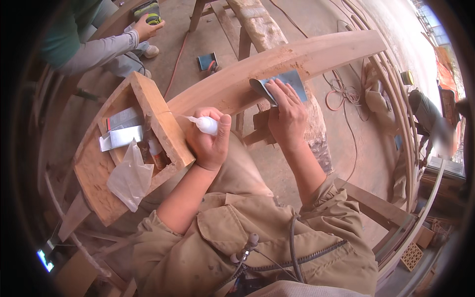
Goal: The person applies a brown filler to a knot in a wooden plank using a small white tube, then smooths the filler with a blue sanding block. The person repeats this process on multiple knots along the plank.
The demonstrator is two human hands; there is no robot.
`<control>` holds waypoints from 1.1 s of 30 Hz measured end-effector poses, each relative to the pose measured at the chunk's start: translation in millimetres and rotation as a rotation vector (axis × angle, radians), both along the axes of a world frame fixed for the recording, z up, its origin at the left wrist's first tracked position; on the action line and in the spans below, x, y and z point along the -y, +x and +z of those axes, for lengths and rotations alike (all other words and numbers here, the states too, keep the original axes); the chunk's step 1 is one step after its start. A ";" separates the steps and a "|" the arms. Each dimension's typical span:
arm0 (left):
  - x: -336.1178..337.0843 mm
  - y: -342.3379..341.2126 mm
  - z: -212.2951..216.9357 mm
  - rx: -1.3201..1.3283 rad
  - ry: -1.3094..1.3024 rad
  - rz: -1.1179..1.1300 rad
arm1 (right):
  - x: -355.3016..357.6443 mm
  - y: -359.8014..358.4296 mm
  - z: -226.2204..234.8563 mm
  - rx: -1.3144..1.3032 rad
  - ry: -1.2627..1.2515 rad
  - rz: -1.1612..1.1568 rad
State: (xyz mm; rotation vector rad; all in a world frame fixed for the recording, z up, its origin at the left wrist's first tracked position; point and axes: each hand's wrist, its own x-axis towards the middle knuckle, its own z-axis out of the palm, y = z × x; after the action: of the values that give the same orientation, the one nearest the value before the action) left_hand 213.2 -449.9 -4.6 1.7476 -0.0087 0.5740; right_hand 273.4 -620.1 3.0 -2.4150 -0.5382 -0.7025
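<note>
A small white squeeze bottle with a thin pointed nozzle is wrapped in the fingers of my left hand, its tip toward the wooden box. My right hand has its fingers pressed together on a blue-grey sheet of sandpaper. One end of the sheet curls up beside the fingers. Beneath it lies a long, curved wooden board, with patches of sawdust near the sheet. The board spans from behind the box toward the upper right. My thumb on the right hand is hidden.
At my left stands a wooden box holding a clear plastic bag and small cartons. Rough timber supports the board. Cables trail over the floor. A co-worker's hand holds a green power sander at upper left.
</note>
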 end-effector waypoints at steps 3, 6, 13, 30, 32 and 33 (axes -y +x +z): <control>2.1 -2.1 -1.8 -0.030 0.026 0.010 | -33.5 -11.9 -5.4 0.027 0.048 0.063; -0.8 -3.6 -1.8 -0.059 0.080 0.012 | -56.1 -15.1 -0.3 0.000 0.072 0.129; -0.8 -4.3 -0.8 -0.052 0.048 0.003 | 48.4 38.1 71.1 0.003 -0.195 -0.374; -0.7 0.9 -6.3 -0.022 0.165 0.095 | -8.2 42.6 68.5 -0.337 -0.671 -0.047; -1.4 -0.4 -5.7 -0.041 0.156 0.094 | -17.8 35.1 76.4 -0.365 -0.724 0.054; -1.6 -1.0 -4.8 -0.048 0.143 0.093 | -14.2 38.3 80.3 -0.359 -0.645 0.078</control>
State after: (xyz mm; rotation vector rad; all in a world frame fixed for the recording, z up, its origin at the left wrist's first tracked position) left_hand 212.2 -448.3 -9.4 1.9085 0.0667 0.6109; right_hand 311.8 -605.9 83.3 -2.9937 -0.7885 -0.0374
